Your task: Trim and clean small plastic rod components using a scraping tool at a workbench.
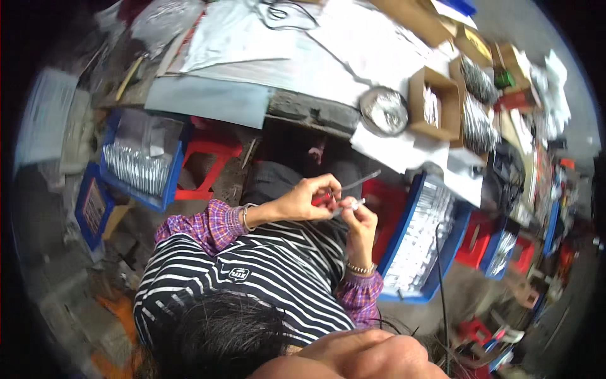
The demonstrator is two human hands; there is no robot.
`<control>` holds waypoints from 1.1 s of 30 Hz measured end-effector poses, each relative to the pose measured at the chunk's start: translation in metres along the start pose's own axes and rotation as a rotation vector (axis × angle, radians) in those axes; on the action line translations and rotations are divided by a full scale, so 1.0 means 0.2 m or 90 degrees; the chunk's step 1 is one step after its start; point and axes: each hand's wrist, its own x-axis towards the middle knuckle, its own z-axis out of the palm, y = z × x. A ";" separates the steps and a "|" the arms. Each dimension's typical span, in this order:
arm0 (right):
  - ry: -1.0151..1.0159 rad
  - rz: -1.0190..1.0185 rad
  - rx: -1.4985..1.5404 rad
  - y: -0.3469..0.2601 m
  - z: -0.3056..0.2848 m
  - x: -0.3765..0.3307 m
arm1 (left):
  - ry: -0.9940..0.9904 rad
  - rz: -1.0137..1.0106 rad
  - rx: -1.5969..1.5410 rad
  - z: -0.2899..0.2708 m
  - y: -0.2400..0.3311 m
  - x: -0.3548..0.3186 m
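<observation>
Worktable (303,107) spans upper frame, front edge sloping down rightward. Larger blue bin (457,237), right of centre; smaller blue bin (177,174), left; open room between rims. Centre: left hand (315,196), closed on small red piece (323,199); right hand (360,222), close beside, pinching small whitish piece (358,204).

Pretty sure this is a small assembly workshop. The long grey-edged worktop (306,110) is spread with big white sheets (334,72), and toward its right end there's a round metal dish (367,116) of shiny bits plus an open brown cardboard box (430,129) of slim silvery pieces. Lower than the worktop, in front of its right side, a blue plastic crate (401,221) is packed with pale shiny rows; a second blue plastic crate (176,172) and a red plastic stool (216,148) sit in front of its left. Bare hands (300,201) hold tiny red and white parts (358,204) there too.
</observation>
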 end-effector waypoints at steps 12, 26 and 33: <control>-0.022 0.111 -0.029 -0.02 0.13 0.04 | 0.123 0.176 0.124 -0.18 -0.03 -0.17; -0.083 0.114 -0.113 0.06 0.18 0.08 | 0.800 0.170 0.643 -1.18 0.01 -0.77; -0.113 0.204 -0.187 -0.02 0.23 0.10 | 0.813 -0.008 0.880 -1.60 -0.08 -1.16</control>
